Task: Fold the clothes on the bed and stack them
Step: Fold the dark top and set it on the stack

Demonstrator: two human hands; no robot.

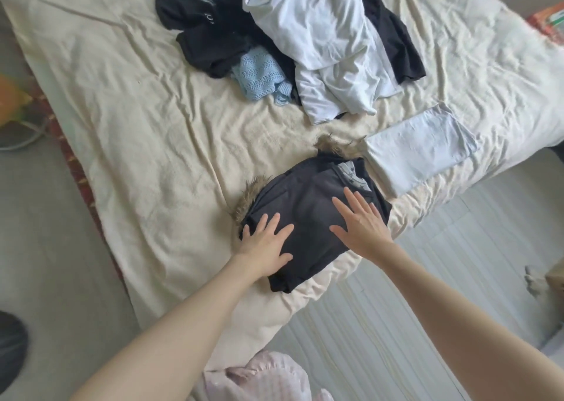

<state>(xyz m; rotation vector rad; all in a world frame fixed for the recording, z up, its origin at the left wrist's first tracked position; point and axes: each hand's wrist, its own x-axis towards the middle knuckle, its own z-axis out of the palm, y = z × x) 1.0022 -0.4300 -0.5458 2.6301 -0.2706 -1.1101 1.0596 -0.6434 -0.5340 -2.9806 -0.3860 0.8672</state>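
Head view: both hands lie flat on a folded black garment at the near corner of the bed. Left hand presses the garment's left part, fingers straight and spread, holding nothing. Right hand presses the right part, fingers straight and spread too, palm down. Brown fur trim sticks out along the garment's left and far edges. A grey patch with stars shows at the garment's far right, just past the right fingertips.

Just right of the black garment, touching or nearly so, lies a folded white piece, flat on the cream sheet.

Farther up the bed sits the unfolded pile, well apart from the hands: a white garment on top, crumpled; black clothes at its left with a pale print, another black piece at its right; a light blue knit at the pile's near-left edge, partly under the black.

Near bottom edge, pink fabric below the arms. Pale floor on the right, grey floor on the left. A dark round object at lower left, cannot tell what.
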